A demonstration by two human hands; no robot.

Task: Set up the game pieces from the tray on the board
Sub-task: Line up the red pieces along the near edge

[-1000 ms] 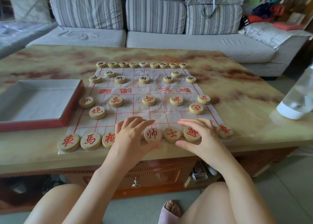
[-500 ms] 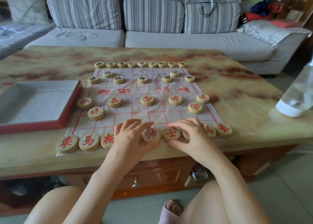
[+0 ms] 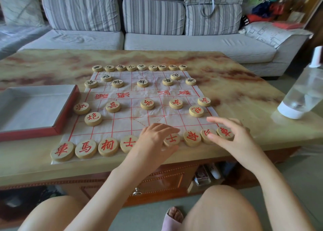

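**Resting hands on the near row**

My left hand (image 3: 155,139) lies relaxed over the row's middle on the board (image 3: 122,122). My right hand (image 3: 234,139) is spread over the end pieces (image 3: 225,133), thumb touching one. The tray (image 3: 66,111) sits left.

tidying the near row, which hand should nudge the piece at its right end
Right. The right hand is at the end piece, partly over it. The left hand sits farther left, mid-row, and would probably have to cross the other hand to reach it.
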